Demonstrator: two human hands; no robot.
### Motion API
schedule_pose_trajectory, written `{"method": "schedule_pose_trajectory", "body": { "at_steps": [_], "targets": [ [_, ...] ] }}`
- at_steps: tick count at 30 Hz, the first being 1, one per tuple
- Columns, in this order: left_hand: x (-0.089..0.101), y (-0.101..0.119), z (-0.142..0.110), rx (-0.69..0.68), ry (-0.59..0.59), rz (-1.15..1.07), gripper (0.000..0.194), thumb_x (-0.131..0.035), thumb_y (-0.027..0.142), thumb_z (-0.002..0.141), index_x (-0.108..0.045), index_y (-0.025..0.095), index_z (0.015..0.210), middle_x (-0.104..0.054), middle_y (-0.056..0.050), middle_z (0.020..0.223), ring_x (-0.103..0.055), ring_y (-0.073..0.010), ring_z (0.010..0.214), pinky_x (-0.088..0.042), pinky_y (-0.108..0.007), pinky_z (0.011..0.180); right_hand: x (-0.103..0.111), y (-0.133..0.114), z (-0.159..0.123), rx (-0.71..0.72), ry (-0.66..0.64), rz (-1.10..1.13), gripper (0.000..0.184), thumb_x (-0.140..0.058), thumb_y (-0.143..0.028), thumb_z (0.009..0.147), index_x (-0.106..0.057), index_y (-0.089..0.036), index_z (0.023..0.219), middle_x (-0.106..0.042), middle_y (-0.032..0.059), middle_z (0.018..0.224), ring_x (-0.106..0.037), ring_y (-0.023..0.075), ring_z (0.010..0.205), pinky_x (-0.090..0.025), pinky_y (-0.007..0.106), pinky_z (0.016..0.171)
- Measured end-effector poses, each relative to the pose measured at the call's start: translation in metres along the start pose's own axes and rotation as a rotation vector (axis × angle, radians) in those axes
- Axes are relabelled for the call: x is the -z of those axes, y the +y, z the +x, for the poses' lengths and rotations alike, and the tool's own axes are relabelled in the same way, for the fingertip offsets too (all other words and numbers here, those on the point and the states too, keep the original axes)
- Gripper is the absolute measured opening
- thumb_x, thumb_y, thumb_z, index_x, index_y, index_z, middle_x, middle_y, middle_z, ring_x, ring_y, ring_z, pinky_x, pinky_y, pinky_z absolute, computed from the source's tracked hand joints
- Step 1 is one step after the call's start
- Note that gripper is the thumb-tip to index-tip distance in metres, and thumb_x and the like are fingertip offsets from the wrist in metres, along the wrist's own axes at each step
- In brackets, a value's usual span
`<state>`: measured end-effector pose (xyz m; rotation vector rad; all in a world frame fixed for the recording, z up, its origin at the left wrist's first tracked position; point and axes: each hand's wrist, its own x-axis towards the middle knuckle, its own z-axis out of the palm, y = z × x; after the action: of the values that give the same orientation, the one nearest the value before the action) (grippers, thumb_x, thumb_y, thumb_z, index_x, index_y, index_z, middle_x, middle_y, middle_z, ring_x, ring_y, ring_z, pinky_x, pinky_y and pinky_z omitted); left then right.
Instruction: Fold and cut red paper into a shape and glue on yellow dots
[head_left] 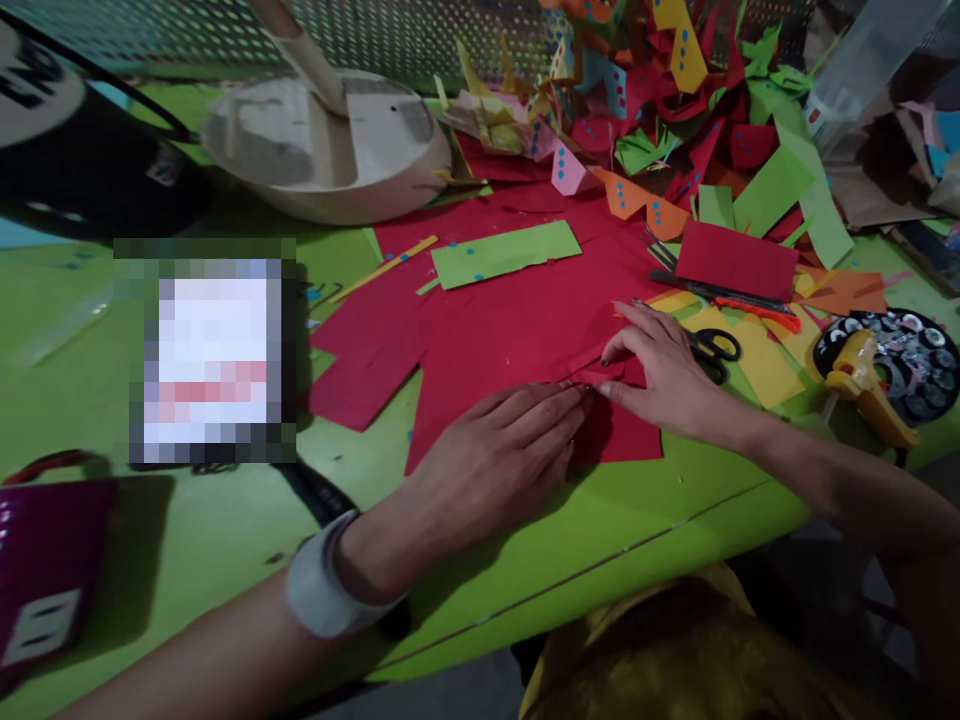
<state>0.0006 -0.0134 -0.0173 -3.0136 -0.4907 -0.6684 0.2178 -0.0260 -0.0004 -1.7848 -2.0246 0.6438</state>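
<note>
My left hand (pixel 517 430) lies flat with its fingers stretched over a large sheet of red paper (pixel 517 330), its fingertips by a small folded red paper piece (pixel 592 368). My right hand (pixel 656 365) comes in from the right, thumb and forefinger bent round that same piece. The two hands nearly touch at its lower edge, and my fingers hide part of it. Just right of my right hand lie black-handled scissors (pixel 716 350), their blades partly hidden. A green paper strip (pixel 506 255) with blue dots rests on the red sheet above my hands.
Behind is a heap of cut coloured paper (pixel 622 110), beside a round pale container (pixel 330 150). At right are a red rectangle (pixel 739 260), a yellow glue gun (pixel 862 385) and a round tray of sequins (pixel 930 365). A blurred-out device (pixel 214 350) and a purple box (pixel 52 560) are left.
</note>
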Motion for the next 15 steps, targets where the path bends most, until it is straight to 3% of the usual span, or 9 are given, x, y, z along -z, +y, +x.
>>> {"method": "schedule_pose_trajectory", "body": {
  "at_steps": [9,15],
  "targets": [
    [0.003,-0.001,0.001,-0.001,-0.033,-0.011,0.033,-0.045,0.016,0.095,-0.067,0.004,0.117,-0.073,-0.016,0.117,-0.070,-0.0284,0.103,-0.060,-0.041,0.088,0.014,-0.003,0.002,-0.061,-0.151,0.052,0.024,-0.060,-0.008,0.081,-0.064,-0.019,0.103,-0.034,0.0133,0.160,-0.020,0.0242,0.153,-0.020,0.047,0.122],
    [0.000,-0.002,-0.004,0.041,-0.049,-0.092,0.037,-0.047,0.015,0.094,-0.063,0.011,0.128,-0.070,-0.015,0.125,-0.067,-0.0280,0.111,-0.058,-0.043,0.094,0.017,0.000,0.003,-0.030,-0.171,0.079,0.032,-0.055,-0.005,0.079,-0.065,-0.021,0.105,-0.034,0.0105,0.160,-0.019,0.0243,0.153,-0.017,0.052,0.122]
  ]
}}
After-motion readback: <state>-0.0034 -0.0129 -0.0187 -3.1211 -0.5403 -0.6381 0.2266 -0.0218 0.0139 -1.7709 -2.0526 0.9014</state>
